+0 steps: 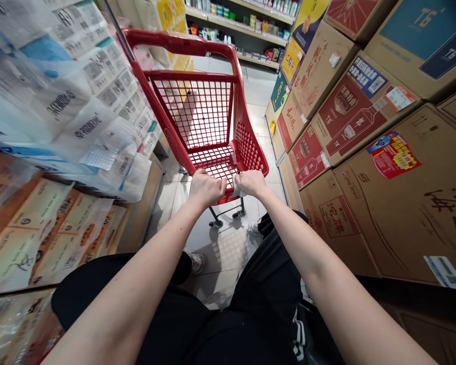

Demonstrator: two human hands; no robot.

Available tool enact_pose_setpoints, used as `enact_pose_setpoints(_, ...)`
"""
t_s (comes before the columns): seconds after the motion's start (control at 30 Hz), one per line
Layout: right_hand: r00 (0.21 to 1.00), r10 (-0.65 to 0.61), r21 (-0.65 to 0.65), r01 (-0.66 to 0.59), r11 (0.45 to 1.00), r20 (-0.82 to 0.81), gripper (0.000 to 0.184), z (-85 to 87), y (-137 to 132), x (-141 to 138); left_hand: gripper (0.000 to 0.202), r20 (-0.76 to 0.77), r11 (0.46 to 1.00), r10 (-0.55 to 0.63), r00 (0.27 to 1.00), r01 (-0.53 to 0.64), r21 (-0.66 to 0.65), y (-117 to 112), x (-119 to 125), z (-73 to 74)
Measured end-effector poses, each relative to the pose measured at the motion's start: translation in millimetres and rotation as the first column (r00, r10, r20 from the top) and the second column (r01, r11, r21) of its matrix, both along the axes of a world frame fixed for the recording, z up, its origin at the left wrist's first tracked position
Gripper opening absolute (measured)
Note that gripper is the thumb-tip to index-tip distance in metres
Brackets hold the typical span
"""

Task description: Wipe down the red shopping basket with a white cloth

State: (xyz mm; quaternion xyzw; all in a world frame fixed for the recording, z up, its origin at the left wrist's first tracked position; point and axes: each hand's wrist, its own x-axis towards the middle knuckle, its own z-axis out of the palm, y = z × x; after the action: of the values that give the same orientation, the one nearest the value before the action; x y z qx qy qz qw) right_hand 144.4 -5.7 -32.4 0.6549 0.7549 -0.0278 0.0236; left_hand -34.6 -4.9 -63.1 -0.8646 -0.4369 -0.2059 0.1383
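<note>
In front of me stands a red plastic shopping cart (248, 94) with a grid basket and dark wheels. My left hand (207, 188) is closed around the near handle, left of its middle. Just beside it, my right hand (253, 182) grips the same handle. A crumpled whitish thing (236, 186), perhaps a tissue or a bag, shows between the right fingers and the handle; its kind is unclear. Through the basket's grid I see floor tiles, and no goods show inside. Both arms reach straight forward.
Stacked cardboard cartons (387, 203) wall the right side. On the left are plastic-wrapped paper packs (87, 121) above orange-and-cream boxes (61, 228). Shelves of small goods (247, 20) cross the far end. A tiled floor (256, 109) runs through the narrow aisle.
</note>
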Motion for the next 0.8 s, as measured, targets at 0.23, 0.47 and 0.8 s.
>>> enact_pose_setpoints(0.23, 0.996, 0.061, 0.129, -0.052, 0.99, -0.069, 0.056, -7.0, -7, 7, 0.054, -0.082, 0.979, -0.121, 0.989, 0.105, -0.177, 6, -9, 19.6)
enact_pose_setpoints(0.47, 0.991, 0.083, 0.185, -0.064, 0.981, -0.1, 0.056, -13.1, -6, 10, 0.054, -0.067, 0.999, -0.022, 0.998, 0.019, -0.037, 33, -23, 17.3)
enact_pose_setpoints(0.8, 0.995, 0.085, 0.293, -0.068, 0.954, -0.047, 0.051, -16.9, -24, -14, 0.054, 0.073, 0.999, 0.014, 0.997, -0.011, -0.042, 23, -19, 15.4)
